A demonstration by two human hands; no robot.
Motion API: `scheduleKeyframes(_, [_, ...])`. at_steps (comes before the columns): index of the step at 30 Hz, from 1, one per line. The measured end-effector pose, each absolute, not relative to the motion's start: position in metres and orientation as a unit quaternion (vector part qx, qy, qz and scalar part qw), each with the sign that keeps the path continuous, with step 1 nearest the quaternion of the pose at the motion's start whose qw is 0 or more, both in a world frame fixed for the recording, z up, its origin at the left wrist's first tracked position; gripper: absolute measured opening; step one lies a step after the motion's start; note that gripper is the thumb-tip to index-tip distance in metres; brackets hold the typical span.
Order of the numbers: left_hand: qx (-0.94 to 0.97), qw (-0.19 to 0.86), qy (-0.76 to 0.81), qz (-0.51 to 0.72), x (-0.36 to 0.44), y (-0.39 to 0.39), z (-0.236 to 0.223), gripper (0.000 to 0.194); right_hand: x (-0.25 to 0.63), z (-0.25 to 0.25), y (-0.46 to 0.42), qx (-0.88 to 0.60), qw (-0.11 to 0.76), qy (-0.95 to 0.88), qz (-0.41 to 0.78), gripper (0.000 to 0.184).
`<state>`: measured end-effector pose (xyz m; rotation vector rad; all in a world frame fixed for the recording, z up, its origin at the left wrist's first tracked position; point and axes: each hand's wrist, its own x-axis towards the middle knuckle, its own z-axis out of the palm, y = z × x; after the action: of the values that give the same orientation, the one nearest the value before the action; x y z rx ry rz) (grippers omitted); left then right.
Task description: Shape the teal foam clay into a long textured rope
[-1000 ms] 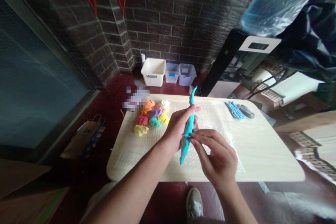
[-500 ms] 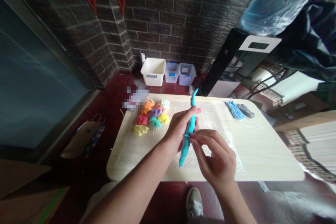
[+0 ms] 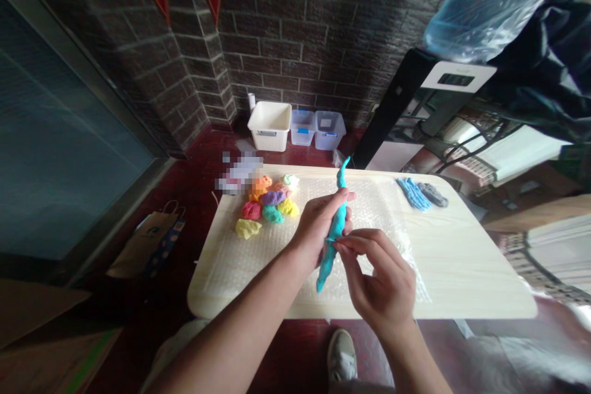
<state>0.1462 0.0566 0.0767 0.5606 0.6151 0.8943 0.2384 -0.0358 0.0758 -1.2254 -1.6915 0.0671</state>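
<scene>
A long turquoise roll of modelling clay (image 3: 339,221), thin and pointed at both ends, is held slantwise above the table. My left hand (image 3: 318,221) is closed around its upper middle, thumb lying across the front. Lower down, my right hand (image 3: 381,271) pinches the clay's right edge between thumb and fingertips, where a small ridge stands out. Beneath both hands lies a sheet of bubble wrap (image 3: 226,265). To the left on that sheet sit several clay lumps, among them a red lump (image 3: 252,210), a green lump (image 3: 273,214) and a pale yellow lump (image 3: 248,228).
The pale wooden table (image 3: 475,271) carries blue gloves (image 3: 413,193) and a grey bundle (image 3: 433,194) at its far right. Behind it, a white bin (image 3: 270,126) and two clear boxes stand by the brick wall. A water dispenser (image 3: 397,111) rises at the back right.
The hands and the clay roll have barely moved. The roll's tips have shifted very slightly to the right, and both hands keep their hold.
</scene>
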Motion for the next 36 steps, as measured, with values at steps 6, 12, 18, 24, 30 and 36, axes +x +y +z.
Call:
scheduleKeyframes(6, [0.248,0.821,0.289,0.425,0.145,0.058,0.077,0.052,0.240,0.074,-0.036,-0.507,0.520,-0.684,0.068,0.019])
scheduleKeyframes(12, [0.210,0.842,0.258,0.424,0.143,0.059,0.080,0.049,0.242,0.071,-0.036,-0.492,0.546,-0.672,0.094,0.024])
scheduleKeyframes(18, [0.228,0.840,0.252,0.423,0.142,0.059,0.079,0.047,0.242,0.070,-0.035,-0.485,0.541,-0.679,0.099,0.024])
scheduleKeyframes(24, [0.244,0.826,0.272,0.430,0.144,0.057,0.078,0.055,0.241,0.068,-0.034,-0.499,0.487,-0.717,0.011,0.021])
scheduleKeyframes(30, [0.245,0.831,0.272,0.418,0.145,0.056,0.078,0.058,0.240,0.060,-0.033,-0.506,0.474,-0.721,0.001,0.020])
scheduleKeyframes(36, [0.205,0.858,0.250,0.399,0.144,0.058,0.077,0.054,0.241,0.065,-0.035,-0.500,0.501,-0.706,0.012,0.019])
